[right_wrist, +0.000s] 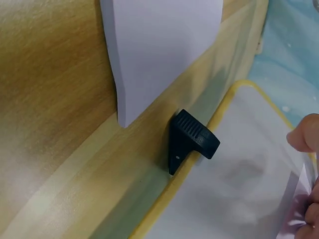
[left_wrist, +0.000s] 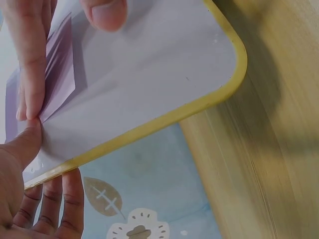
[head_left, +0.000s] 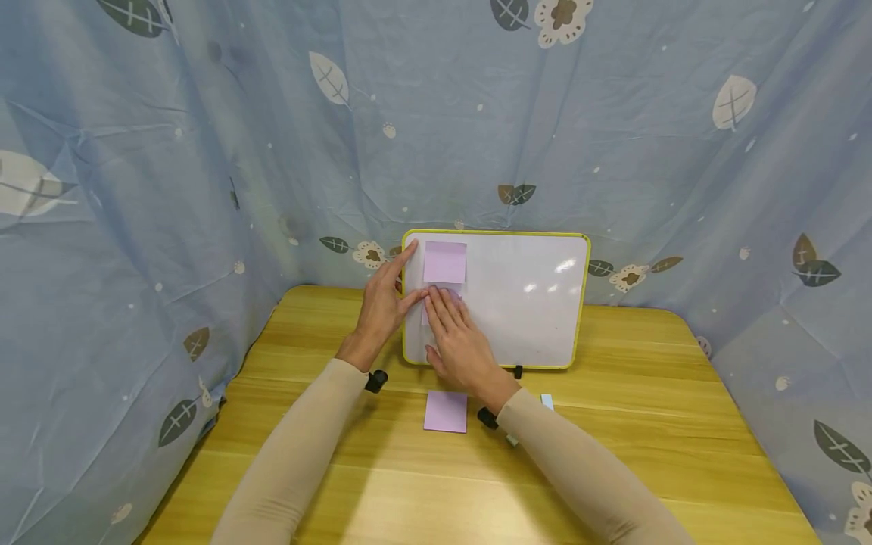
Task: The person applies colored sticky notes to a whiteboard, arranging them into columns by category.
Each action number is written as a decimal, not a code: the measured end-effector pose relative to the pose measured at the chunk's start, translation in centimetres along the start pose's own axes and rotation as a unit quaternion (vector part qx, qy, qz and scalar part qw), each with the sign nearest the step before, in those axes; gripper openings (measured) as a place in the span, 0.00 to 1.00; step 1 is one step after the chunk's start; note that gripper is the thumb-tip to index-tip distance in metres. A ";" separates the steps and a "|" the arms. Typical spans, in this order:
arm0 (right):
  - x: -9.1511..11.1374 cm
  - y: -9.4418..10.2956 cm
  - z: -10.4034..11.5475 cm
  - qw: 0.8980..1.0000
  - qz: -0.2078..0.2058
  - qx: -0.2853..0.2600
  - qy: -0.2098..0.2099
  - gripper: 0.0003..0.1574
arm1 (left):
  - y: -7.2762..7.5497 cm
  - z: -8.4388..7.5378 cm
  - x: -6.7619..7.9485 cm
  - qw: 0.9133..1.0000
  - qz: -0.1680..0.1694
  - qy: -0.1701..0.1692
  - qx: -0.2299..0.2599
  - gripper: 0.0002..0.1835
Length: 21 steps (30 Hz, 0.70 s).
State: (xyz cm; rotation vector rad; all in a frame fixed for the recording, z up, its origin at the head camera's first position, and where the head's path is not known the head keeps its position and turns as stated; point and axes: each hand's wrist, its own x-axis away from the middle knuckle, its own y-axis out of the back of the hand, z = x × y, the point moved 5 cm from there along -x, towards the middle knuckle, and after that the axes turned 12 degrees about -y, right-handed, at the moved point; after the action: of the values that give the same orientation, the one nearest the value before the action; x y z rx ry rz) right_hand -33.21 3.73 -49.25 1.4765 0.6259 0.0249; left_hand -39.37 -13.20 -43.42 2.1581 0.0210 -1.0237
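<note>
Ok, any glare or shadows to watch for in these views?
Head: bright glare spots on the right half of the whiteboard, a sheen on the table, shadow beside the left sleeve; left wrist: soft shadows across the whiteboard and on the table; right wrist: pale shine on the table at left.

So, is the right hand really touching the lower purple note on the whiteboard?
Touching. The left wrist view shows the right hand pressed along the lower purple note, whose free edge lifts beside it.
</note>
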 end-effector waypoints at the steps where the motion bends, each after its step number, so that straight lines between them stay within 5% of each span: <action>1: 0.0 -0.1 0.0 1.000 0.004 0.006 -0.004 0.61 | 0.0 0.0 0.0 1.000 0.000 0.000 0.000 0.55; 21: 1.6 0.3 -3.5 0.994 0.051 0.033 -0.094 0.61 | 0.1 -0.1 -0.1 1.000 0.021 0.003 0.000 0.56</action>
State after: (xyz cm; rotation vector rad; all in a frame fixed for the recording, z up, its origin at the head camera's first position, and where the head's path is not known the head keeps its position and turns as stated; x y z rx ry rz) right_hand -33.19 7.62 -49.48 1.5521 0.4015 -0.0559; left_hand -39.33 -13.20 -43.23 2.1522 -0.0216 -0.9937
